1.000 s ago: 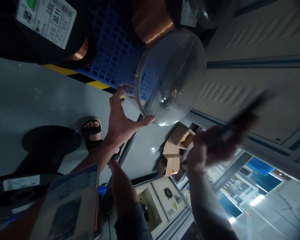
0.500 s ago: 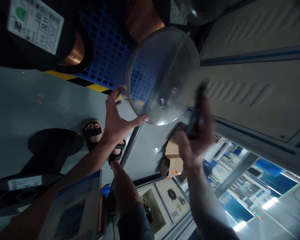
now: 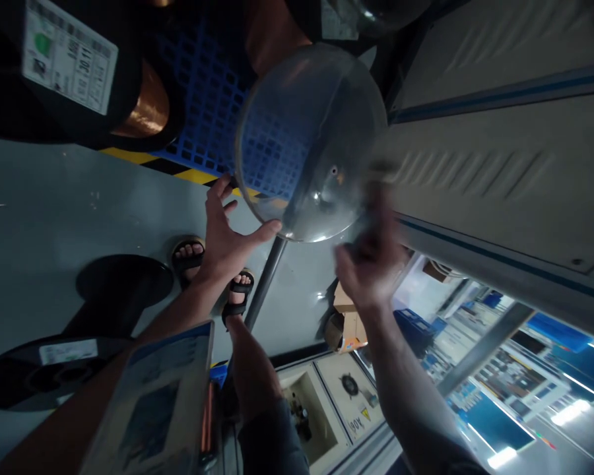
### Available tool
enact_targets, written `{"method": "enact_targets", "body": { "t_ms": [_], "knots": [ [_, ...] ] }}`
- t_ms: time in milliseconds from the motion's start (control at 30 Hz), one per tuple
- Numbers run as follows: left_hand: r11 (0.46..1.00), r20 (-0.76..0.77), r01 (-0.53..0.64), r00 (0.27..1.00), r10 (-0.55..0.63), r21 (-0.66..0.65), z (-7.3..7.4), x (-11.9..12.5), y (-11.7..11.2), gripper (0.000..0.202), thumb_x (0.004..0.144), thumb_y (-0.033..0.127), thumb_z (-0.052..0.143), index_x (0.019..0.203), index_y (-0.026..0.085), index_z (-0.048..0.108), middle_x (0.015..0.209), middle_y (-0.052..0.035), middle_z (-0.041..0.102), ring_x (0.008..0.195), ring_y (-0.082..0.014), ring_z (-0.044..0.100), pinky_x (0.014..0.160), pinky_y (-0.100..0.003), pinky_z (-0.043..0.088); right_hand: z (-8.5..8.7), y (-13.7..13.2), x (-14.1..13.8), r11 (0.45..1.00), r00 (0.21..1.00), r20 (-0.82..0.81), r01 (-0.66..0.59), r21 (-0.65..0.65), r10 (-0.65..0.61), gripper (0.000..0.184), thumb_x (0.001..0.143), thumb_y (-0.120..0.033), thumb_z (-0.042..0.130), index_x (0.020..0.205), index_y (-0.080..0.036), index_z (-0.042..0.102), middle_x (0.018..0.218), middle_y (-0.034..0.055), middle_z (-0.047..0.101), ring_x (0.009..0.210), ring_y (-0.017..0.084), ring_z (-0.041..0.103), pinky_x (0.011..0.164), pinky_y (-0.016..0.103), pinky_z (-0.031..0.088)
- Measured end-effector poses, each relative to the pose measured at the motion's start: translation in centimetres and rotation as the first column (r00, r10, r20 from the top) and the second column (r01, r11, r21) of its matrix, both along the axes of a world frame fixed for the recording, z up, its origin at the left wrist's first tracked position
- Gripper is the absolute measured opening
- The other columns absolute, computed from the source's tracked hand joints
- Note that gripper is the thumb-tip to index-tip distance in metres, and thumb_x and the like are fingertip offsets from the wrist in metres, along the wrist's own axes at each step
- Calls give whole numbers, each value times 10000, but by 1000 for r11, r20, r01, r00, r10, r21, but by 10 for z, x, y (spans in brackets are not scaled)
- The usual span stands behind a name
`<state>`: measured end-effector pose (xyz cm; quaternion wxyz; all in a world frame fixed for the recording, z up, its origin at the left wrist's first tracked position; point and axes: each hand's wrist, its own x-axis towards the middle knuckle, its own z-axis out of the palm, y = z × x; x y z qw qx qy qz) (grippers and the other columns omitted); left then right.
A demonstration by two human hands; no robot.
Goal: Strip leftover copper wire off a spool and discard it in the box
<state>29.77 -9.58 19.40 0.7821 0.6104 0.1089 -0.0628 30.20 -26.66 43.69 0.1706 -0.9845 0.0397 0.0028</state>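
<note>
A clear round plastic dome [image 3: 301, 152], with a small hole near its middle, is in front of me. My left hand [image 3: 230, 234] holds it by the near-left rim, thumb on one side and fingers round the edge. To the dome's right, my right hand [image 3: 376, 264] is curled around a slim dark object [image 3: 383, 171], smeared by motion; its kind cannot be made out. The far tip of that object lies close to the dome's right side, and I cannot tell whether they touch. Behind the dome, a copper-wound spool [image 3: 272, 36] shows in part.
Copper wire on a black spool [image 3: 146, 105] stands upper left, on a blue plastic pallet [image 3: 202, 99]. An empty black spool [image 3: 123, 287] is lower left. Louvred metal panels [image 3: 499, 152] flank the right. A metal pole [image 3: 267, 284] and cardboard boxes [image 3: 351, 323] lie below.
The dome and my left hand appear slightly further left in view. My right hand, still closed on the dark object, has shifted left toward the dome. The whole view has moved a little.
</note>
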Motion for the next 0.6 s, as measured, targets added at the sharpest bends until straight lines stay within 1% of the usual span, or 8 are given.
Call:
{"method": "enact_targets", "body": {
  "t_ms": [67,167,200,300,367,500,567,600],
  "knots": [
    [1000,-32,-5,999,5,3,-1,0,0,1141,790,653,1066,1709,395,440,1749,-118,479,1563,-470,534,1312,-734,456,0,0,2,999,999,-12,-37,-21,37,865,904,-210,749,1753,-315,629,749,-42,443,581,96,341,553,255,430],
    [1000,-35,-9,999,9,-3,2,1,-1,1136,791,633,1058,1709,383,438,1746,-120,482,1563,-460,531,1313,-717,462,-10,-1,9,1000,996,89,-16,-7,16,844,901,-250,736,1741,-277,657,797,-14,525,594,117,324,541,278,423],
    [1000,-40,-17,999,16,-3,4,2,-1,1134,792,618,1052,1712,368,438,1740,-125,494,1541,-454,551,1307,-719,463,-16,-2,13,1000,999,49,-9,2,8,852,906,-256,735,1753,-260,642,786,-19,544,594,122,351,561,279,455],
    [998,-99,-69,993,70,10,12,5,-3,1143,744,581,1035,1706,346,465,1708,-130,531,1467,-449,609,1263,-747,464,-34,-3,28,999,977,-210,38,16,-34,905,902,-239,744,1792,-263,582,800,-29,619,684,148,541,728,292,600],
    [998,-134,-68,989,69,10,14,6,-4,1125,720,566,1008,1693,373,476,1701,-120,545,1460,-461,618,1216,-771,468,-39,-3,34,994,970,-223,108,30,-98,935,899,-254,750,1812,-269,548,888,-2,675,805,178,642,781,316,633],
    [999,-168,-51,985,51,1,8,1,-3,1124,716,578,999,1690,401,467,1707,-119,545,1444,-499,633,1164,-837,461,-29,-1,30,982,976,-172,156,105,-136,937,919,-272,756,1825,-274,522,975,27,701,902,204,697,799,343,652],
    [998,-147,-57,987,58,13,10,0,6,1155,744,577,1019,1724,397,435,1719,-129,514,1481,-501,609,1211,-841,450,-20,-2,21,976,977,-154,167,141,-146,925,930,-285,757,1825,-278,520,985,34,692,910,213,698,794,357,654],
    [996,-97,-66,993,71,52,15,2,13,1174,769,559,1032,1751,394,408,1738,-134,482,1538,-500,564,1258,-830,432,-15,-4,16,972,978,-145,175,157,-152,923,934,-291,757,1826,-280,518,978,35,681,900,215,692,784,362,651]
  ]
}}
